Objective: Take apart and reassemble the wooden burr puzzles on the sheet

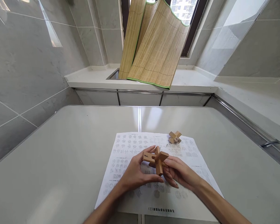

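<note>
Between both hands, above the printed sheet, is a brown wooden interlocking puzzle (159,159) made of crossed bars; a dark mark shows on its left bar. My left hand (138,171) curls around its left side, with the thumb beneath and the fingers behind it. From the right, my right hand (177,171) grips the puzzle's rear bar between thumb and fingers; some fingertips are hidden. Beyond the hands, a smaller, paler wooden puzzle (175,137) with dark markings rests on the sheet's far right part.
A large white paper sheet (126,199) printed with small diagrams lies on the pale table (60,155). Past the table's far edge is a white ledge (91,79), where a bamboo mat (156,49) hangs down before the window. Tiled walls stand on both sides.
</note>
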Action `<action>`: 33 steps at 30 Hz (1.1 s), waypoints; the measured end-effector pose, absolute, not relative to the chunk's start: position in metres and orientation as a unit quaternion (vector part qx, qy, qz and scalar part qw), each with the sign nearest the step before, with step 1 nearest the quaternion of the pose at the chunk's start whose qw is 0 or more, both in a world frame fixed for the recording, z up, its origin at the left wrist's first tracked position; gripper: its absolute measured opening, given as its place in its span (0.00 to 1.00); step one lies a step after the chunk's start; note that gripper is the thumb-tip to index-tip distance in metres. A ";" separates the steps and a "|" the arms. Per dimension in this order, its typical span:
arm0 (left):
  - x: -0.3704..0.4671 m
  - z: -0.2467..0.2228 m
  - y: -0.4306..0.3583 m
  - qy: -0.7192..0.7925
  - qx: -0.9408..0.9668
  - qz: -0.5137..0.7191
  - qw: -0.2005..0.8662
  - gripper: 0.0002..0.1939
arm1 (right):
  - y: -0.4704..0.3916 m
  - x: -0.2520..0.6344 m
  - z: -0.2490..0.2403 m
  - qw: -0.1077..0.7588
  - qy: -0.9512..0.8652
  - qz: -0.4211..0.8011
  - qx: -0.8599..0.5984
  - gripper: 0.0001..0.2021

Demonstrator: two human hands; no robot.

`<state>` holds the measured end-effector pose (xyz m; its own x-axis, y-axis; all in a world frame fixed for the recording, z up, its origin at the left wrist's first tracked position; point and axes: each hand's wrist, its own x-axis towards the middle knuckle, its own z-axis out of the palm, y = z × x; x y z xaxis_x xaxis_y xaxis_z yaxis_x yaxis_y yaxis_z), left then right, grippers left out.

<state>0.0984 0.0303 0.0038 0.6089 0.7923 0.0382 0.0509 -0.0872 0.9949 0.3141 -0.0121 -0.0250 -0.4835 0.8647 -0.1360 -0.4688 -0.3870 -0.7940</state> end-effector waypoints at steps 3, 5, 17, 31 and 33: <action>0.099 0.003 0.032 0.304 0.637 0.323 0.631 0.33 | -0.011 0.317 -0.026 0.429 -0.344 0.790 -0.271 0.19; 0.100 0.002 0.033 0.300 0.620 0.334 0.643 0.24 | -0.011 0.317 -0.026 0.429 -0.337 0.793 -0.271 0.17; 0.097 0.001 0.037 0.306 0.588 0.343 0.666 0.28 | -0.013 0.313 -0.025 0.425 -0.320 0.795 -0.291 0.19; 0.098 -0.002 0.038 0.311 0.590 0.351 0.657 0.27 | -0.012 0.309 -0.023 0.437 -0.302 0.788 -0.312 0.18; 0.099 0.000 0.037 0.311 0.588 0.350 0.659 0.27 | -0.012 0.309 -0.024 0.437 -0.302 0.789 -0.310 0.18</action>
<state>0.0986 0.0373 -0.0004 0.5603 0.8283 0.0015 -0.0957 0.0629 0.9934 0.3088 -0.0122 -0.0236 -0.4266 0.8761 -0.2247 -0.5013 -0.4358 -0.7475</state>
